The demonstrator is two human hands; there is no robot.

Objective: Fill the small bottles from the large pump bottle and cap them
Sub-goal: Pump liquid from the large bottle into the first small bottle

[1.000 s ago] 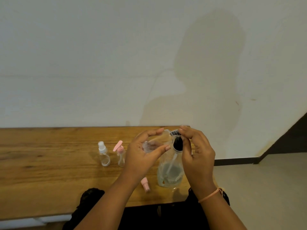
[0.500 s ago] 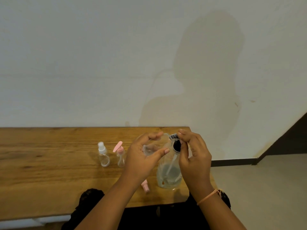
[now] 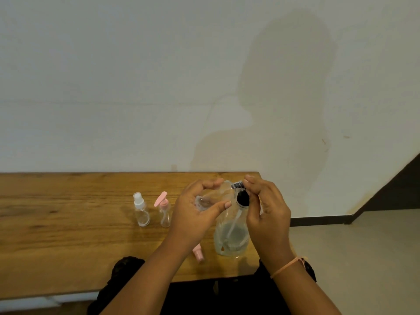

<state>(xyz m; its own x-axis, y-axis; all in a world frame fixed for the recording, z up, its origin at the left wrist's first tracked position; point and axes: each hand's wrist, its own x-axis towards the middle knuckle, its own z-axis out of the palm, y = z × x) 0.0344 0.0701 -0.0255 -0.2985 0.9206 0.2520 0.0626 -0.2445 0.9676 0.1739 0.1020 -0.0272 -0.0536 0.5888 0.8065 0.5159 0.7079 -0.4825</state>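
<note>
On the table [image 3: 68, 223], two small bottles [image 3: 141, 211] stood capped but empty; the left hand [image 3: 193, 214] held a third, the right hand [image 3: 266, 212] pinched the pump [image 3: 241, 194].

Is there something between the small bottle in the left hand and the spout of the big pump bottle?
Nothing visible. The left hand holds the small clear bottle close beside the pump head, which the right hand grips. The spout itself is blurred.
</note>
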